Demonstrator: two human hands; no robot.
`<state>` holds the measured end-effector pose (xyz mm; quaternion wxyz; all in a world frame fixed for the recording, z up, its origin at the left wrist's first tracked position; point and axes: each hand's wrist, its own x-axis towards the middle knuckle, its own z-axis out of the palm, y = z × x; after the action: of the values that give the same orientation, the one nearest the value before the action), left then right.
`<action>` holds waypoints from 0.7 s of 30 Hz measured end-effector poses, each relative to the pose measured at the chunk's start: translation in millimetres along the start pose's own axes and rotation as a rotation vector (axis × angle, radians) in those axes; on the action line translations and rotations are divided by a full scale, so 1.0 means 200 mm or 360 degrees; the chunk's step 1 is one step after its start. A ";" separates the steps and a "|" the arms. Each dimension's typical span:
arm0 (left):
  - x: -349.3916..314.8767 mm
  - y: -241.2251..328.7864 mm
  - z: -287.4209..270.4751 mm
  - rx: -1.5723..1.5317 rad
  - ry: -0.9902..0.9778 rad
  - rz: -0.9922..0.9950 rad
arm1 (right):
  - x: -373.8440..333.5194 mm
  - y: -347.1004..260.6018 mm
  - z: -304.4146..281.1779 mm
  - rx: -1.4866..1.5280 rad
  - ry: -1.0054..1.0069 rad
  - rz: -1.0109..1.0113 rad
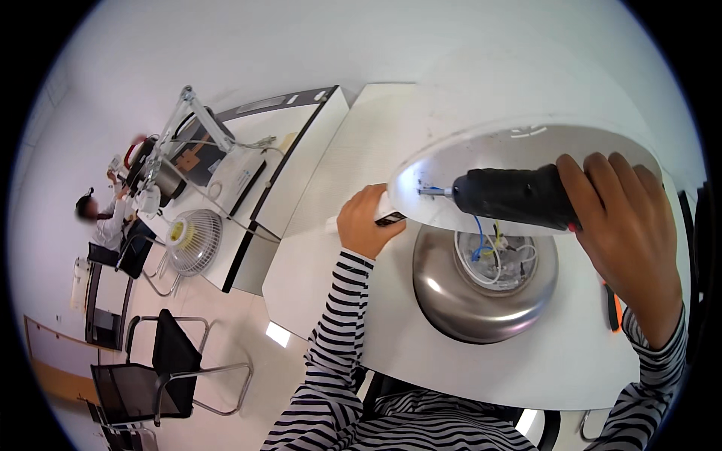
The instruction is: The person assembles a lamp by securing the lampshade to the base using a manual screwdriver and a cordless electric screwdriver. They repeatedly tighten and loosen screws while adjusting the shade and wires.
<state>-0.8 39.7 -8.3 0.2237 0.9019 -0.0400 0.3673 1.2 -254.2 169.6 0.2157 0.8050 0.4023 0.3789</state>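
My right hand is wrapped round a black electric screwdriver. Its bit points left at the inner wall of a large white dome-shaped shell, and a light shines on that spot. Against the outside of the shell, my left hand is closed on a small white block with a dark panel. Below the shell sits a round brushed-metal base. Blue, white and yellow-green wires rise out of its central opening towards the shell; their upper ends are hidden.
All this is at a white table. An orange-and-black handled tool lies at its right side. To the left are a second table, a desk lamp arm, a caged fan head and a black chair. Another person sits far left.
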 end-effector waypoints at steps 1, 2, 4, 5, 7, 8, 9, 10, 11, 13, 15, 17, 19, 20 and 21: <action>0.00 0.01 0.00 -0.0022 -0.0008 -0.0015 | 0.00 0.00 0.00 -0.0012 0.0033 -0.0009; 0.01 0.03 0.00 -0.0045 -0.0013 -0.0031 | -0.01 0.01 0.00 -0.0032 0.0057 -0.0017; 0.00 0.03 -0.01 -0.0056 -0.0018 -0.0057 | -0.01 0.00 0.00 -0.0072 0.0104 -0.0035; 0.00 0.03 -0.01 -0.0050 -0.0018 -0.0059 | 0.00 0.00 0.00 -0.0079 0.0097 -0.0033; 0.00 0.01 -0.01 -0.0052 -0.0022 -0.0071 | 0.01 -0.01 -0.01 -0.0073 0.0057 -0.0028; -0.01 0.01 -0.01 -0.0058 -0.0029 -0.0076 | 0.01 -0.01 -0.01 -0.0071 0.0046 -0.0030; 0.00 0.01 -0.02 -0.0060 -0.0032 -0.0078 | 0.01 -0.01 -0.01 -0.0070 0.0037 -0.0030; 0.00 0.02 -0.02 -0.0075 -0.0015 -0.0070 | 0.01 -0.01 -0.01 -0.0079 0.0049 -0.0040; 0.00 0.02 -0.01 -0.0090 0.0003 -0.0062 | 0.01 -0.01 -0.01 -0.0082 0.0056 -0.0046; 0.00 0.01 -0.01 -0.0109 0.0024 -0.0054 | 0.01 -0.01 -0.02 -0.0085 0.0068 -0.0054; 0.00 0.01 -0.01 -0.0115 0.0030 -0.0055 | 0.01 -0.01 -0.02 -0.0075 0.0063 -0.0052; 0.00 0.02 -0.01 -0.0122 0.0041 -0.0049 | 0.01 0.00 -0.01 -0.0071 0.0056 -0.0049; 0.00 0.02 0.00 -0.0115 0.0034 -0.0053 | 0.01 -0.01 -0.01 -0.0094 0.0067 -0.0054; 0.00 0.01 0.00 -0.0104 0.0021 -0.0061 | 0.01 0.00 0.00 -0.0104 0.0068 -0.0059; 0.00 0.01 0.00 -0.0094 0.0008 -0.0069 | 0.00 0.00 0.00 -0.0115 0.0069 -0.0065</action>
<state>-1.0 38.0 -8.0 0.2583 0.8947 -0.0308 0.3632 0.6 -252.9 170.0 0.2434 0.7800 0.4093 0.4061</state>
